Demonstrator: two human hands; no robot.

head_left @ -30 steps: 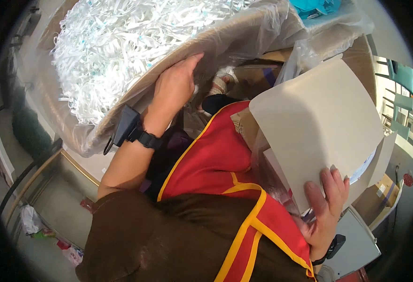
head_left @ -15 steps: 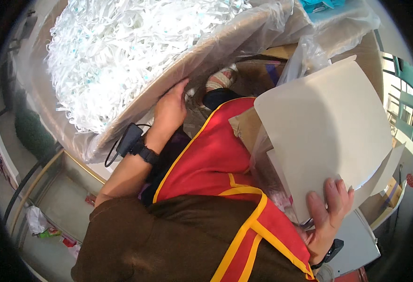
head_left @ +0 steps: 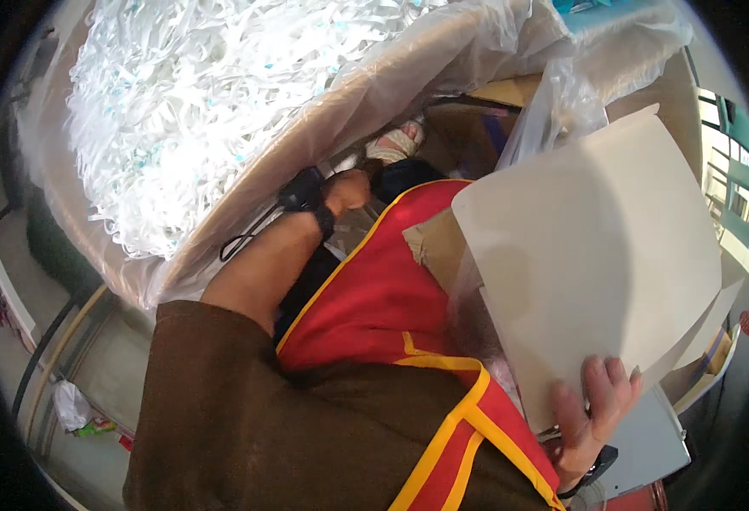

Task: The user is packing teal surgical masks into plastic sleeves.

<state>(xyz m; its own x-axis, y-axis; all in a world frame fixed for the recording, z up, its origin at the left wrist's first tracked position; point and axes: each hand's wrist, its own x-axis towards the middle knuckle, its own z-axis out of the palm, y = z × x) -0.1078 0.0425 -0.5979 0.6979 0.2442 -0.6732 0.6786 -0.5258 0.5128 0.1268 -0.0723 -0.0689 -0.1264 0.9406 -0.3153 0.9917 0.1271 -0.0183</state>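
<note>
My left hand [head_left: 348, 191] reaches down beside the large plastic-lined cardboard box [head_left: 264, 166]. Its back and knuckles show, while the fingers point downward out of sight, so any hold is hidden. Many white strips with bits of light blue [head_left: 213, 111] fill that box. At the right, my right hand [head_left: 598, 409] lies with thumb and fingers apart on the lower edge of a large pale cardboard sheet [head_left: 587, 264]. This sheet leans tilted beside the red apron [head_left: 383, 298], over a plastic-lined container.
My foot in a strappy sandal [head_left: 396, 145] is between the boxes. Clear plastic liner [head_left: 553, 111] hangs over the far box edge, with blue material [head_left: 592, 7] beyond. A brown cardboard flap [head_left: 438, 247] sticks up near my lap. Curved rails [head_left: 55, 349] stand at left.
My left hand has left the box rim and gone lower beside it, its forearm swinging right. My right hand and the cardboard sheet have shifted slightly down in view.
</note>
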